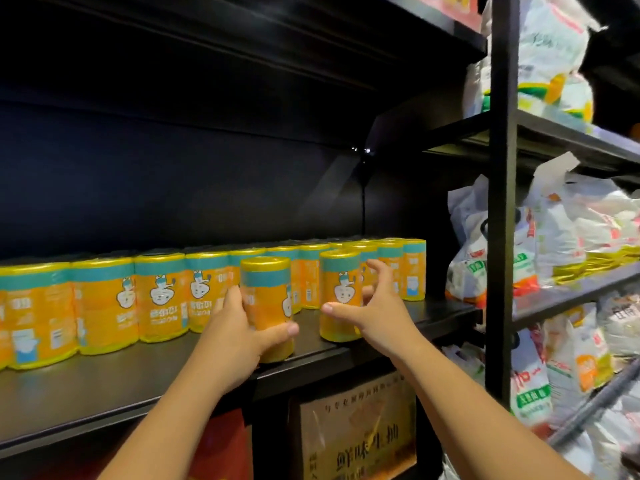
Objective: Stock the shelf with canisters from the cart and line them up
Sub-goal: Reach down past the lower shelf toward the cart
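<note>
The fingers of the left hand curl round the left side of a yellow canister with a teal band, and the thumb presses across its lower front, so this hand is grasping it. The canister stands upright near the front edge of the black shelf, out in front of the others.

The fingers of the right hand are spread and loosely bent, released, just to the right of a second canister. The thumb reaches across that canister's lower front; whether it touches cannot be told. This second canister also stands upright on the shelf, just to the right of the held one and apart from it.

Behind both runs a row of canisters, alike in label, standing side by side along the shelf from the left edge of the view to the shelf's right end, with more tops showing behind them.

Below the shelf sits a brown box with printed characters. To the right, past a black upright post, neighbouring shelves hold white printed bags, piled loosely.
</note>
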